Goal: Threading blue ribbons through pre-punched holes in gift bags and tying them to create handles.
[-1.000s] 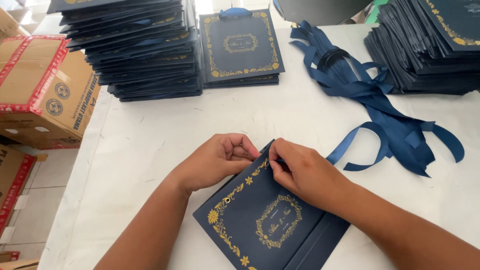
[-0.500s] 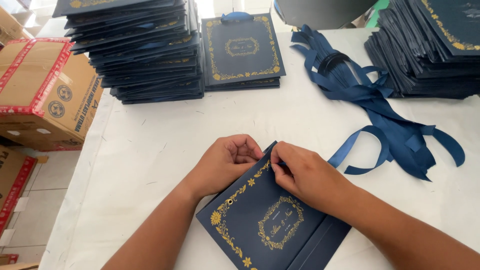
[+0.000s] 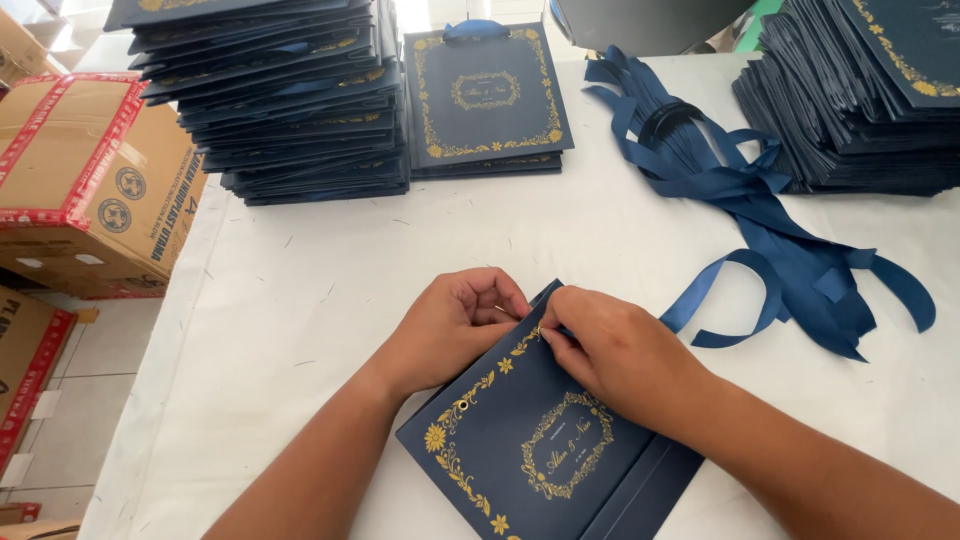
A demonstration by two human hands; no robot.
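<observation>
Lower centre: bag (image 3: 545, 440) corner is pinched by left hand (image 3: 450, 325) and right hand (image 3: 610, 350), both closed on it; ribbon (image 3: 720, 300) trails right.

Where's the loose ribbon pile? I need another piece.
In the head view the ribbon pile lies on the table's right side, beside the right bag stack, beyond the right hand.
</observation>
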